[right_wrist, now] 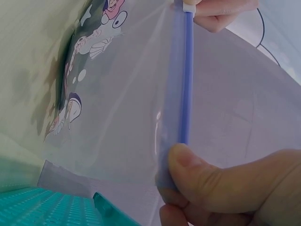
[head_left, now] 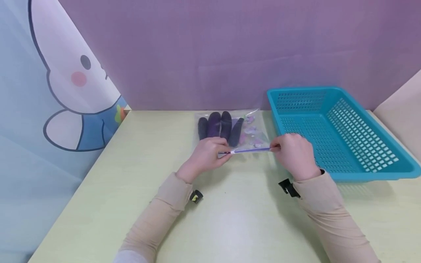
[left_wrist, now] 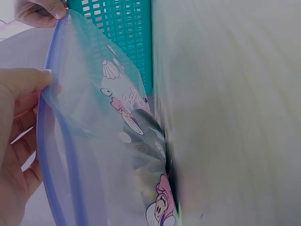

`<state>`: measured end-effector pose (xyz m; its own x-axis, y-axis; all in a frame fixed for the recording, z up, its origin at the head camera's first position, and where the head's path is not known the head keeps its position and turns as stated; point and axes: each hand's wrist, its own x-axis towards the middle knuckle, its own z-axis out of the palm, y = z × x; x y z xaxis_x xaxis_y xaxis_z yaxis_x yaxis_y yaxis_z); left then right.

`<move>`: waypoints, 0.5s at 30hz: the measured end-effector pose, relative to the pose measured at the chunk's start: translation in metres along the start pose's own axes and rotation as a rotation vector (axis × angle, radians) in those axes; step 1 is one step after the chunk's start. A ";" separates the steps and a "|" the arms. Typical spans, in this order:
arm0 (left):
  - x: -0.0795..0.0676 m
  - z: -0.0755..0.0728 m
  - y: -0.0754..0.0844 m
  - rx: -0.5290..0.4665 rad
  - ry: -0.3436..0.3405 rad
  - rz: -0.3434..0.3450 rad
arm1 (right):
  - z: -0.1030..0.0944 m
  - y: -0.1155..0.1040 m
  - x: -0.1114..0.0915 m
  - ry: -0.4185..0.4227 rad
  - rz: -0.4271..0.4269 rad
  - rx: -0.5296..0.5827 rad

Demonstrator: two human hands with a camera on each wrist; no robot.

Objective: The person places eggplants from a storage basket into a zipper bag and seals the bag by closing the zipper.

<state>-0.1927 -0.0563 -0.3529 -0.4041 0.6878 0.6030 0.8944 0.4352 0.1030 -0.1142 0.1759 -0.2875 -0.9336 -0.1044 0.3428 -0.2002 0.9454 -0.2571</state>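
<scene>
A clear zip bag with printed cartoon figures lies toward the back of the table. Several dark purple eggplants show through it, side by side on its left. Its blue-purple zip strip faces the person and is raised off the table. My left hand pinches the white slider between thumb and forefinger, partway along the strip. At the strip's right end, my right hand grips the bag's corner, thumb on top. In the left wrist view the strip bends left of the slider.
A turquoise plastic basket with mesh walls stands at the right, close beside the right hand. Behind the table hangs a purple cloth, with a light blue cartoon cloth on the left.
</scene>
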 end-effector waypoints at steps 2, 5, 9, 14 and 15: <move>-0.001 0.000 0.000 -0.006 0.000 -0.001 | 0.000 0.000 0.000 -0.004 0.000 0.001; -0.002 -0.001 -0.001 -0.012 -0.003 -0.001 | 0.001 0.001 0.000 -0.003 0.000 0.001; -0.003 -0.002 -0.001 -0.013 -0.009 0.000 | 0.001 0.001 0.000 0.001 -0.001 -0.001; -0.004 -0.003 -0.002 -0.013 -0.012 0.004 | 0.001 0.002 0.000 0.002 -0.001 -0.002; -0.004 -0.002 -0.003 -0.012 -0.014 0.003 | 0.001 0.002 0.000 0.001 -0.001 -0.003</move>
<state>-0.1927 -0.0618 -0.3539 -0.4036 0.6974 0.5922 0.8981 0.4257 0.1107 -0.1150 0.1774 -0.2890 -0.9330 -0.1049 0.3444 -0.2001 0.9464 -0.2537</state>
